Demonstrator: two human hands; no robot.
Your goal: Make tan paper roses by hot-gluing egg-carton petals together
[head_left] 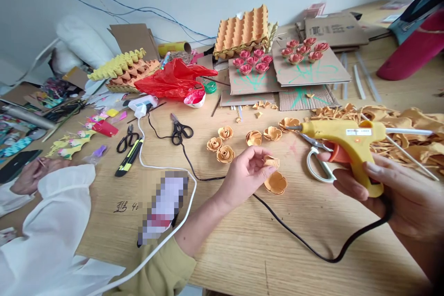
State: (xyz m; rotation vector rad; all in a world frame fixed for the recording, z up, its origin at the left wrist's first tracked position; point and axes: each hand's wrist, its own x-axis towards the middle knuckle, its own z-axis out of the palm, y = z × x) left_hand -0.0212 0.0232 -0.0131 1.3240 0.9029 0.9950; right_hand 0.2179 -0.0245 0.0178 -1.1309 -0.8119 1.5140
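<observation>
Olive-green cloth sleeve (169, 259) lies nearest the camera, covering the person's left forearm over the pale wood-grain bench (236, 249). At far left, a co-worker's white sleeve (65, 189) borders the bench. Left of the middle stand three orange, rose-like flowers with coiled centres (225, 154), which look close to complete. Just beside them, the person's left hand (248, 166) pinches a small, curved orange piece (271, 162) between thumb and fingers, above an open orange cup-shaped flower (276, 183) that rests on the bench; its hollow middle suggests this one is only part-built. Behind the hand, three more orange petalled cups (272, 133) sit in a slanting row, seemingly lacking the tight centres of the first three. Farther back, pink-red paper-pulp flowers (262, 68) in two clusters stand on brown cardboard sheets with green strokes (312, 75), and appear finished. To the right, the person's right hand (398, 189) grips a yellow glue gun with an orange trigger (357, 141), its nozzle pointing left, well apart from the pinched piece. Beyond it, a heap of torn orange scraps (412, 148) suggests plenty of material remains.
</observation>
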